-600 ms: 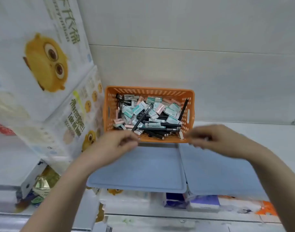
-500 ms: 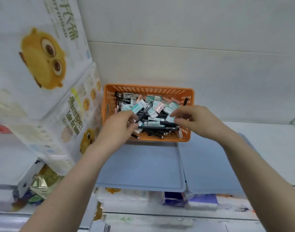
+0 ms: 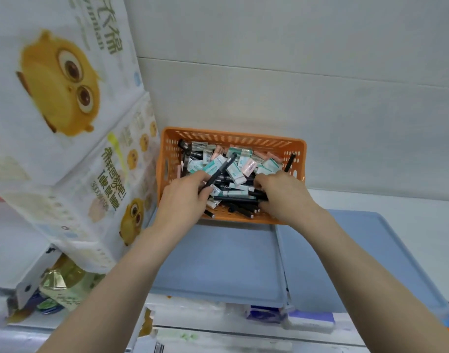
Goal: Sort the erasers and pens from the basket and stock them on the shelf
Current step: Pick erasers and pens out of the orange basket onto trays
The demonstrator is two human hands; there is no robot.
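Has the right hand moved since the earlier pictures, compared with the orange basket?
Yes. The right hand was in front of the orange basket, above the blue trays; now it has gone forward over the near rim and reaches in among the pens and erasers.

Both hands reach forward, fingers curled downward.

Open from above: orange basket, its top uncovered, though crammed with black pens and boxed erasers leaving almost no bare floor inside. Hard against the basket's left wall: stacked tissue packs, blocking any approach from that side. Directly behind the basket: white back panel, no passage. In front of the basket: two flat blue trays, bare and unobstructed. Right of the basket: bare white shelf, free room.
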